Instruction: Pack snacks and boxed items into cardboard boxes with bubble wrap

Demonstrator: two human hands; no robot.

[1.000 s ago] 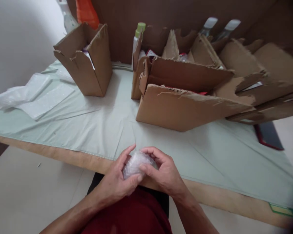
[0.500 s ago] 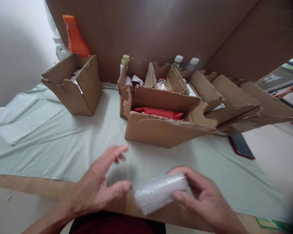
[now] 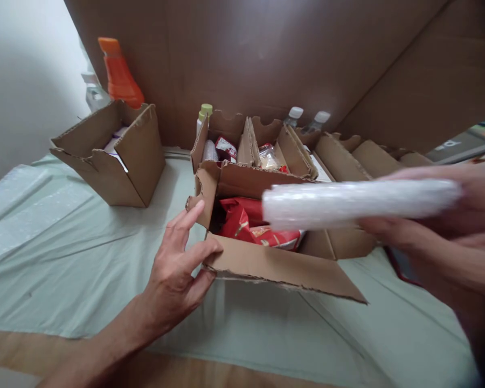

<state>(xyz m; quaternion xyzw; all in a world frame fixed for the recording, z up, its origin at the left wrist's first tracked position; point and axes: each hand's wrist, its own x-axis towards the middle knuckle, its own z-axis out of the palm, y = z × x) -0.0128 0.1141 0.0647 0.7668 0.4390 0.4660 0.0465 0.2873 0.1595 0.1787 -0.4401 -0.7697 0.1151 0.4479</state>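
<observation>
My right hand (image 3: 432,237) grips a bubble-wrapped roll (image 3: 359,202) and holds it over the right part of the front cardboard box (image 3: 267,261). Red shiny packets (image 3: 246,223) lie inside this box, partly hidden by the roll. The box's front flap is folded outward. At the box's left front corner, my left hand (image 3: 181,258) pinches the cardboard edge between thumb and fingers.
Behind stands a row of cardboard boxes (image 3: 299,148) with small packs, and white-capped bottles (image 3: 317,121). At the left are another box (image 3: 141,156), an orange bottle (image 3: 121,75) and bubble wrap sheets (image 3: 32,210) on the green cloth (image 3: 105,280).
The wrapped roll has been lifted up and to the right by my right hand. My left hand has taken hold of the front box, whose front flap has tipped outward, showing more red packets.
</observation>
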